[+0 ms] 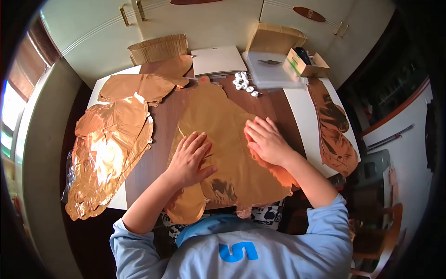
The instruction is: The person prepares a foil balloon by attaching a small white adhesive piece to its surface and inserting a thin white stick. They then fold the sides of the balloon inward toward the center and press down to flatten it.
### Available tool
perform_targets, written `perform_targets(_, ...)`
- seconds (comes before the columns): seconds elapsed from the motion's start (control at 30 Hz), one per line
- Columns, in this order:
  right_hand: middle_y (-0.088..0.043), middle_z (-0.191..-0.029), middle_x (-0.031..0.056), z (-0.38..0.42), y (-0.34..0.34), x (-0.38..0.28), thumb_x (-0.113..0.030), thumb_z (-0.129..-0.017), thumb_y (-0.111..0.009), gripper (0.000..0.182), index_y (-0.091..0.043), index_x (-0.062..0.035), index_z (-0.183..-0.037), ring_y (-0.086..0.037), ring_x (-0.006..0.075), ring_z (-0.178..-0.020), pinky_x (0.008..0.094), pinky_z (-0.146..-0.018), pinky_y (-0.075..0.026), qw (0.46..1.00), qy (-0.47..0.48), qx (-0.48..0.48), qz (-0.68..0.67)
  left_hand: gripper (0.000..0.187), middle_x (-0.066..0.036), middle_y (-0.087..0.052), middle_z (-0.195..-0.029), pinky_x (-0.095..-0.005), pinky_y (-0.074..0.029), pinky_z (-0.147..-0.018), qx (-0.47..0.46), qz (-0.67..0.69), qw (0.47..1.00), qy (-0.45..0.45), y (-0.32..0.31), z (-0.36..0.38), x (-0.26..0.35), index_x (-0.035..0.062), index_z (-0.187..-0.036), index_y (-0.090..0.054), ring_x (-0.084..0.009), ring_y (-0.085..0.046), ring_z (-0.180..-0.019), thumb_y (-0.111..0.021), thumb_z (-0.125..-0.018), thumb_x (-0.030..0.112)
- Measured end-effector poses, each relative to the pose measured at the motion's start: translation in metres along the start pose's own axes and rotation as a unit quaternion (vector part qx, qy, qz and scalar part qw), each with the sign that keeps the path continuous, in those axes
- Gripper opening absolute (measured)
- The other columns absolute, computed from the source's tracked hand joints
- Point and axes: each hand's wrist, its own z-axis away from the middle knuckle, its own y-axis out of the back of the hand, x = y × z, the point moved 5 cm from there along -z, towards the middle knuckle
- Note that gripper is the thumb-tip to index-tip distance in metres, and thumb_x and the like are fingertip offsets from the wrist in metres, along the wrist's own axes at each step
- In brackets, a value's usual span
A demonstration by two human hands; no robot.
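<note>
A large flat gold foil sheet (213,125) lies on the brown and white table in front of me, its narrow end pointing away and its wide end at the near edge. On its left part rests my left hand (189,158), palm down with the fingers apart. My right hand (265,139) lies open on the right edge of the sheet, where the foil reflects orange. Neither hand grips anything. A red mark shows on the sheet's narrow far tip.
Crumpled gold foil pieces (109,149) cover the table's left side. Coppery foil (333,135) lies at the right edge. Farther back are white rolls (241,80), a pale folder (218,61), a clear plastic case (272,69), an open box (308,66) and cardboard (159,49).
</note>
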Motion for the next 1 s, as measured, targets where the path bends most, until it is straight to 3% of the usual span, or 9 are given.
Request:
perform_targets(0.1,-0.044,-0.144,0.0137,0.003,-0.012,-0.005,-0.027,-0.095,-0.052,0.046,-0.051,-0.0023,-0.133,-0.035,0.0338,-0.137,0.0508,-0.115,-0.02,0.999,0.014,-0.011,-0.031,0.071,-0.018,-0.043,-0.143,-0.0502,-0.025,-0.113,0.008,-0.009,1.0,0.001,0.001,0.004,0.003,0.0045,-0.131,-0.052,-0.0374,-0.034,-0.137,-0.07,-0.078,0.047)
perform_targets(0.23,-0.044,-0.145,0.0139,0.007,-0.014,-0.012,-0.028,-0.096,-0.051,0.045,-0.051,-0.0026,-0.134,-0.035,0.034,-0.136,0.0504,-0.115,-0.022,0.999,0.014,-0.007,-0.03,0.071,-0.019,-0.043,-0.143,-0.0501,-0.026,-0.113,0.006,-0.017,1.0,0.011,0.004,0.015,0.004,0.0045,-0.132,-0.052,-0.0374,-0.034,-0.137,-0.07,-0.078,0.047)
perform_targets(0.33,-0.045,-0.144,0.0143,0.009,-0.013,-0.012,-0.027,-0.096,-0.051,0.045,-0.051,-0.003,-0.134,-0.037,0.0339,-0.136,0.0506,-0.114,-0.023,0.999,0.003,-0.005,-0.05,0.07,-0.019,-0.044,-0.142,-0.0499,-0.028,-0.112,0.015,-0.009,1.0,0.002,0.005,0.021,0.002,0.0048,-0.131,-0.052,-0.0375,-0.035,-0.136,-0.071,-0.077,0.045)
perform_targets(0.43,-0.045,-0.144,0.0122,0.009,-0.015,-0.009,-0.027,-0.092,-0.06,0.049,-0.051,-0.0047,-0.134,-0.037,0.0303,-0.137,0.049,-0.114,-0.026,0.997,-0.013,-0.005,-0.072,0.07,-0.019,-0.045,-0.14,-0.0498,-0.029,-0.111,0.018,0.003,1.0,0.011,0.008,0.02,0.003,0.0044,-0.13,-0.052,-0.0375,-0.036,-0.135,-0.072,-0.076,0.045)
perform_targets(0.53,-0.05,-0.138,0.0139,0.009,-0.01,-0.007,-0.023,-0.088,-0.066,0.046,-0.055,-0.0041,-0.129,-0.047,0.0307,-0.129,0.0444,-0.107,-0.037,0.997,0.006,0.045,-0.07,0.072,-0.019,-0.045,-0.139,-0.0498,-0.029,-0.111,0.018,0.018,0.999,0.035,0.015,0.015,0.008,0.0035,-0.13,-0.052,-0.0379,-0.037,-0.134,-0.072,-0.075,0.045)
perform_targets(0.63,-0.056,-0.127,0.0143,0.002,-0.003,0.001,-0.023,-0.086,-0.068,0.041,-0.059,-0.0035,-0.122,-0.056,0.0338,-0.115,0.041,-0.096,-0.046,0.975,-0.044,0.096,-0.195,0.075,-0.02,-0.044,-0.14,-0.0496,-0.029,-0.111,0.043,-0.034,0.998,-0.008,0.016,0.004,0.011,0.0033,-0.131,-0.051,-0.0383,-0.036,-0.135,-0.072,-0.075,0.048)
perform_targets(0.67,-0.059,-0.113,0.0142,-0.003,0.003,0.004,-0.019,-0.083,-0.071,0.034,-0.061,-0.001,-0.111,-0.062,0.0332,-0.098,0.0386,-0.082,-0.052,0.965,-0.044,0.136,-0.222,0.076,-0.02,-0.043,-0.141,-0.0496,-0.029,-0.111,0.049,-0.043,0.998,-0.013,0.011,0.003,0.01,0.0034,-0.132,-0.05,-0.0384,-0.035,-0.135,-0.071,-0.075,0.049)
perform_targets(0.9,-0.059,-0.097,0.0139,-0.031,0.0,0.029,-0.025,-0.075,-0.078,0.039,-0.06,0.0007,-0.099,-0.061,0.0273,-0.088,0.0376,-0.08,-0.05,0.961,-0.226,0.023,-0.16,0.079,-0.021,-0.043,-0.14,-0.05,-0.027,-0.112,0.046,-0.034,0.998,-0.007,-0.007,-0.004,0.009,0.0051,-0.134,-0.048,-0.0401,-0.035,-0.134,-0.071,-0.074,0.05)
perform_targets(1.0,-0.061,-0.1,0.0187,-0.038,-0.005,0.038,-0.03,-0.068,-0.082,0.049,-0.06,0.0013,-0.099,-0.063,0.0325,-0.093,0.0407,-0.082,-0.05,0.957,-0.248,-0.01,-0.153,0.079,-0.021,-0.044,-0.14,-0.0497,-0.027,-0.112,0.045,-0.035,0.998,0.0,-0.004,-0.004,0.011,0.0048,-0.134,-0.048,-0.0397,-0.035,-0.134,-0.071,-0.074,0.05)
